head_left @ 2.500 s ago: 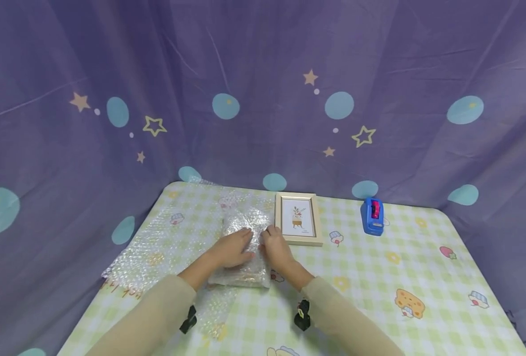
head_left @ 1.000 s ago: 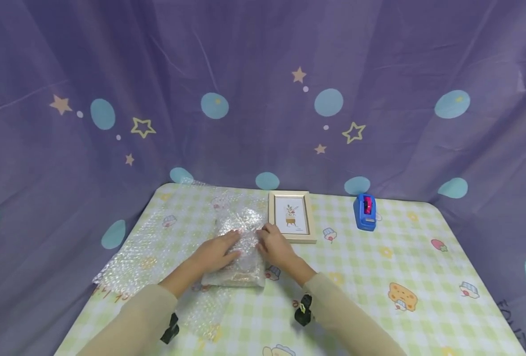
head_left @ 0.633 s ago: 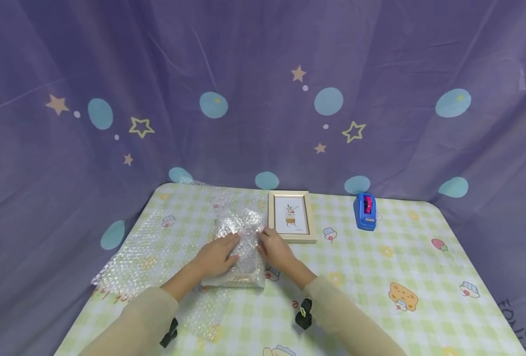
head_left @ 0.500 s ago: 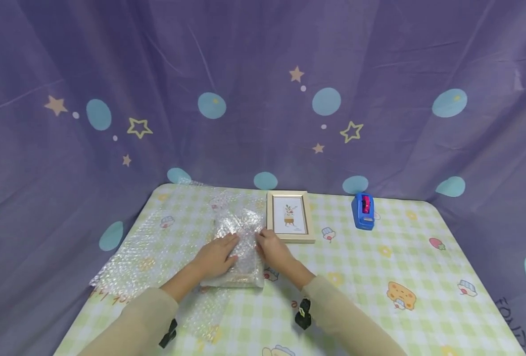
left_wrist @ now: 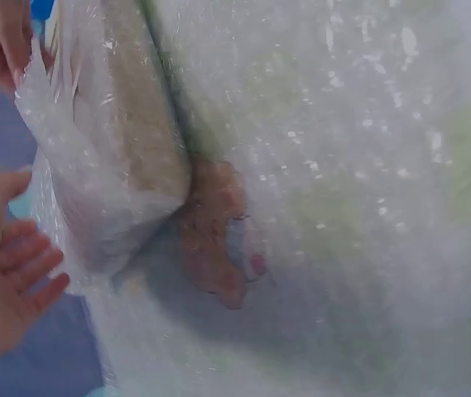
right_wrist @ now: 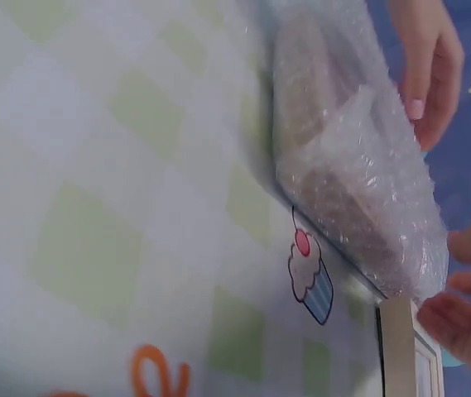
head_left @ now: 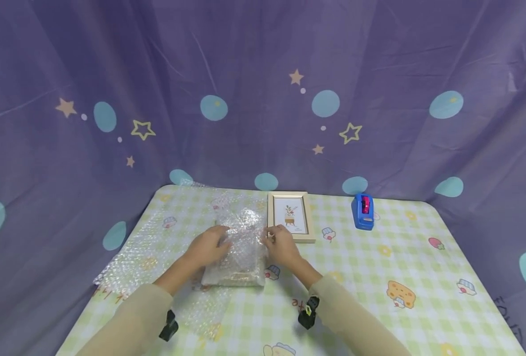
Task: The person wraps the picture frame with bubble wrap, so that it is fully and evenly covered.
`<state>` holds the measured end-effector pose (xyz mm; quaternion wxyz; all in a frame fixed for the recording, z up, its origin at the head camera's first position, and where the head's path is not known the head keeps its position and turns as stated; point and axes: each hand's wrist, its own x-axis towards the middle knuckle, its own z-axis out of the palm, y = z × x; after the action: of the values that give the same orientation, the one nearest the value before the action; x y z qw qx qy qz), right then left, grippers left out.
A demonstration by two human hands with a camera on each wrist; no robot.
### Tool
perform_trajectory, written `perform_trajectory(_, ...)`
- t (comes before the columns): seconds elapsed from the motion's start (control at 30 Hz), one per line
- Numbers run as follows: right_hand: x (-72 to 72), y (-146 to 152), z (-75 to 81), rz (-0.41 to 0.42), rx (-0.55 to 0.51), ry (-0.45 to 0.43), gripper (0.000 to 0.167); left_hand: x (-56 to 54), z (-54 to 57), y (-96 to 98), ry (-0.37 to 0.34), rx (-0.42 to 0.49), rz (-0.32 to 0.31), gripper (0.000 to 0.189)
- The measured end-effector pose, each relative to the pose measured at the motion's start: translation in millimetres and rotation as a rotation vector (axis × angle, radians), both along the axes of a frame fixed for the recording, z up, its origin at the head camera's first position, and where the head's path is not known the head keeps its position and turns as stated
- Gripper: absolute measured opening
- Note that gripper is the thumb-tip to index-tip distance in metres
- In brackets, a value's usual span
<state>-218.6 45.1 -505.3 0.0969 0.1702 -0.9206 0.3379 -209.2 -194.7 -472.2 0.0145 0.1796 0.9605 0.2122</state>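
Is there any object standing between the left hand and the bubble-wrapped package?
Nothing visible stands between the left hand and the bubble-wrapped package. The picture frame lies on the package's other side, near the right hand.

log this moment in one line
left hand: relaxed at bubble-wrapped package; right hand: at its right edge, grip unclear; picture frame: beside package; tape dispenser: farther right

Red letters "te" [head_left: 297,304] on checked tablecloth [head_left: 356,267], dark capitals beginning "FO" [head_left: 507,316] on purple curtain [head_left: 263,59], print [head_left: 298,230] in picture frame [head_left: 309,217] unreadable
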Motion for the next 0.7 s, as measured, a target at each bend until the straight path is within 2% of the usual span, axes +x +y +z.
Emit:
perform_trajectory(0.13,10.1,3.7,-1.5,-0.125,-0.194,-0.207,0.024,4.2,-6.8,-11.3,-0.079,0.111,0.178,0.056)
perform_trajectory(0.23,14.6,4.2,-4.2,-0.178,-0.309,-0.428,0.027,10.7,-12.2,-17.2,-0.144,0.193,0.258,0.056)
perform_trajectory(0.33,15.9,2.7,-7.9,-0.182,-0.398,-0.557,0.031,16.6,-16.5,-19.7,-0.213,0.265,0.319,0.056)
perform_trajectory(0.5,15.3,-1.2,-14.2,-0.171,-0.454,-0.579,0.031,20.9,-20.1,-17.8,-0.258,0.341,0.380,0.056)
perform_trajectory(0.7,14.3,-4.8,-15.8,-0.213,-0.509,-0.567,0.028,21.3,-20.7,-14.5,-0.290,0.402,0.403,0.067)
